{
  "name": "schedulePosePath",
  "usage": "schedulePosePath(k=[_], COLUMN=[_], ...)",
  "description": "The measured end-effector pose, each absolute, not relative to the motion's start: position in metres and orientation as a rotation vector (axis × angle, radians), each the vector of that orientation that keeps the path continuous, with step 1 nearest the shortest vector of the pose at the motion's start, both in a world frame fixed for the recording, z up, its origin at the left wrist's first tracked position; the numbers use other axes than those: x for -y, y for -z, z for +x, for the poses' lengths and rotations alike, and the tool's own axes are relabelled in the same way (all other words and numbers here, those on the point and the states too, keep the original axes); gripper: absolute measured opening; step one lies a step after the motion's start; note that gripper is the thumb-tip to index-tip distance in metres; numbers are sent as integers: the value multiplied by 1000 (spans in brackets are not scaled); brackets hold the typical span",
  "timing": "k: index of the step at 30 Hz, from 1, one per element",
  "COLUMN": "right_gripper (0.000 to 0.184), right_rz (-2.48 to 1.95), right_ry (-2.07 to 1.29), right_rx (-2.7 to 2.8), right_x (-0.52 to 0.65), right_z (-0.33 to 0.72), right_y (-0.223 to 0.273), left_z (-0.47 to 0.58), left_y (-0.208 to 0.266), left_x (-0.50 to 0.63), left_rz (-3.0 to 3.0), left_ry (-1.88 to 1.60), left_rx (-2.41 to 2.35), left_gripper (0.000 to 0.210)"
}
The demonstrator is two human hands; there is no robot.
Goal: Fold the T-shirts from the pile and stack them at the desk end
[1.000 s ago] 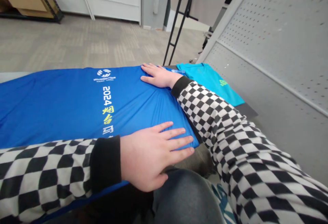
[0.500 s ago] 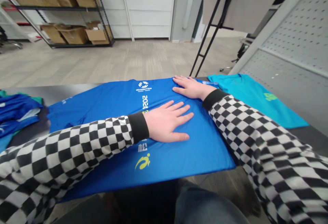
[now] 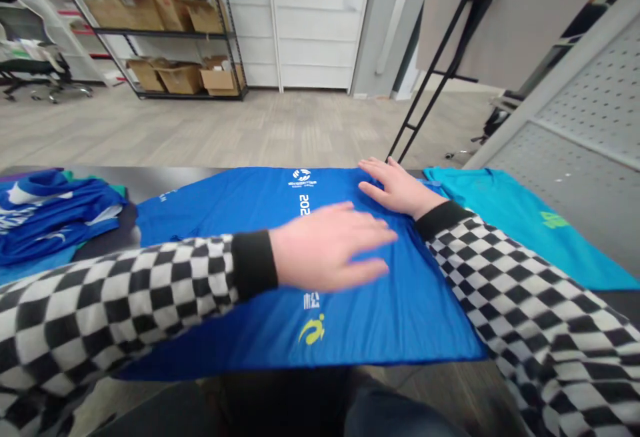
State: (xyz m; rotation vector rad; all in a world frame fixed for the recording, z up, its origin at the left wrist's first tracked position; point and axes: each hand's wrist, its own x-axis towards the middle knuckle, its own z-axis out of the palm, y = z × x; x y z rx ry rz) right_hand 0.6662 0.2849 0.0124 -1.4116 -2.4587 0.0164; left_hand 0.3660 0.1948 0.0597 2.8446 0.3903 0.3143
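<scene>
Head view: left hand [image 3: 327,247] and right hand [image 3: 397,187], fingers apart, clasp nothing; blue shirt [image 3: 400,317] lies mostly flat, crumpled clothes [image 3: 55,210] at nine o'clock untouched.

Your left hand [image 3: 330,248], blurred, is spread over the printed part of the blue shirt [image 3: 250,207], laid out on the surface [image 3: 150,179]. Your right hand [image 3: 397,188] is palm down at its far edge. A teal shirt [image 3: 525,217] lies to the right, crumpled clothes [image 3: 55,213] to the left. Beyond, boxes [image 3: 181,79] fill a rack [image 3: 165,35].
</scene>
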Motion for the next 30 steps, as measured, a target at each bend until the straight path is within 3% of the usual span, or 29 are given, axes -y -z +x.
schedulePosePath(k=[6,11,16,23,30], right_gripper=[79,90,94,94,106], right_rz=[-1185,-1268,-1317,-1594,-1897], right_ry=[-111,-283,-268,15,-143], right_rx=[2678,2796,2810,2547,2494], right_x=[-238,-225,-224,-248,-268], right_z=[613,596,600,609,619], right_y=[-26,-11,-13,-7,3], left_z=[259,217,218,223,227], left_y=[-32,5,-1,-10,3], left_x=[-330,-336,-332,-297,-291], left_rz=[2584,2671,2671,2627,2601], left_ry=[139,68,61,6,53], left_rx=[-1534,-1513,-1492,-1610,-1540], left_gripper=[90,95,94,105,109])
